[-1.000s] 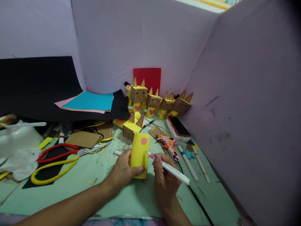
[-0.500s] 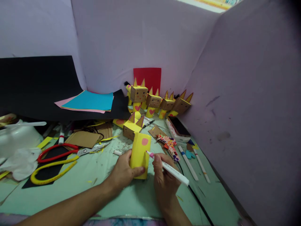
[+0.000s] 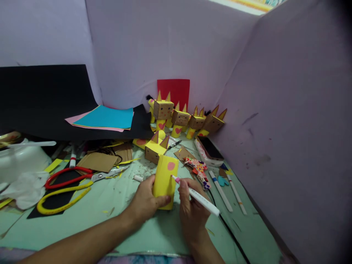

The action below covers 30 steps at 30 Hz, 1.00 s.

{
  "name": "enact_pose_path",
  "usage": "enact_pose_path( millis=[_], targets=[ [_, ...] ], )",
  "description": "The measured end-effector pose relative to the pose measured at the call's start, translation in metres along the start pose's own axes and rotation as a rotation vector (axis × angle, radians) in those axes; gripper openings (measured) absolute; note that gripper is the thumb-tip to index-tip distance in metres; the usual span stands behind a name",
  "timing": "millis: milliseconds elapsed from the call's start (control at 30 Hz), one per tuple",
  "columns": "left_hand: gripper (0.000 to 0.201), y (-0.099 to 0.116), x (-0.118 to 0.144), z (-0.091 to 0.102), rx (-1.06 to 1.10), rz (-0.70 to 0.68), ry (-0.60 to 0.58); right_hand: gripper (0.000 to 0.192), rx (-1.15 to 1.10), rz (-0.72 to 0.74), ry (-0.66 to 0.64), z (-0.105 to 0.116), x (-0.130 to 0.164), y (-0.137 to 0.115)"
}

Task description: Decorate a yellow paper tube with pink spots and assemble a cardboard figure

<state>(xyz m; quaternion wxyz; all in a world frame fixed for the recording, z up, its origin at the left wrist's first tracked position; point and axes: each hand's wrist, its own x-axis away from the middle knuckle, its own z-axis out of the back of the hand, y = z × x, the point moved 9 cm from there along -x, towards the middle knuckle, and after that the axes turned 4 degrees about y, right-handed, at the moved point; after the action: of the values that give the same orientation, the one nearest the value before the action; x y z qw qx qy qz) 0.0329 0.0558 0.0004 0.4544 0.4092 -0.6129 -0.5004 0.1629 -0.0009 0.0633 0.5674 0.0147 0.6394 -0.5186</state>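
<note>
Head view: very little has moved in the last second. The left hand (image 3: 144, 201) still grips the yellow tube (image 3: 164, 181), fingers wrapped behind it and the thumb pressed across its lower front, so it stays standing on the green mat (image 3: 115, 216) near the table's front edge, about midway along it. The tube has tipped a touch to the right at its top, and its pink spot (image 3: 171, 165) has shifted slightly that way with it. The right hand (image 3: 192, 209) keeps its fingers pinched on the white marker (image 3: 199, 197), whose pink tip still sits at the tube's right edge, just below the spot; whether it actually touches the paper I cannot tell. To my eye that is a small re-angling of the tube against the pen, the drawing on its face not yet visibly begun. Around them nothing has stirred: the scissors (image 3: 82, 176) lie left of the hands, a yellow block with ears (image 3: 156, 148) stands just behind the tube, two more pens (image 3: 225, 190) lie toward the right edge, and a row of finished figures (image 3: 187, 119) lines the far corner beside a phone (image 3: 209, 149).
</note>
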Motion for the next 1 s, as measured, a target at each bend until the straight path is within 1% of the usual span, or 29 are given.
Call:
enact_pose_path(
  millis=[333, 500, 633, 800, 900, 1000],
  targets=[
    [0.058, 0.003, 0.000, 0.000, -0.044, -0.013, 0.000, 0.020, 0.004, -0.008, -0.035, -0.004, 0.001, 0.000],
    [0.058, 0.006, 0.000, 0.000, -0.085, -0.022, 0.001, 0.018, -0.012, 0.029, -0.066, -0.007, -0.002, -0.010],
    [0.058, 0.004, -0.001, 0.000, -0.053, -0.011, -0.004, 0.019, -0.010, 0.044, -0.090, -0.008, -0.002, -0.013],
    [0.054, 0.003, -0.002, 0.001, -0.013, -0.007, 0.004, 0.019, -0.069, 0.048, -0.119, -0.009, 0.000, -0.011],
    [0.055, 0.003, -0.001, 0.000, 0.023, 0.020, 0.007, 0.020, -0.089, 0.015, -0.092, -0.006, -0.001, -0.010],
    [0.056, 0.002, 0.000, 0.001, 0.032, 0.042, 0.018, 0.023, -0.095, -0.064, -0.033, -0.001, -0.002, -0.004]
  ],
)
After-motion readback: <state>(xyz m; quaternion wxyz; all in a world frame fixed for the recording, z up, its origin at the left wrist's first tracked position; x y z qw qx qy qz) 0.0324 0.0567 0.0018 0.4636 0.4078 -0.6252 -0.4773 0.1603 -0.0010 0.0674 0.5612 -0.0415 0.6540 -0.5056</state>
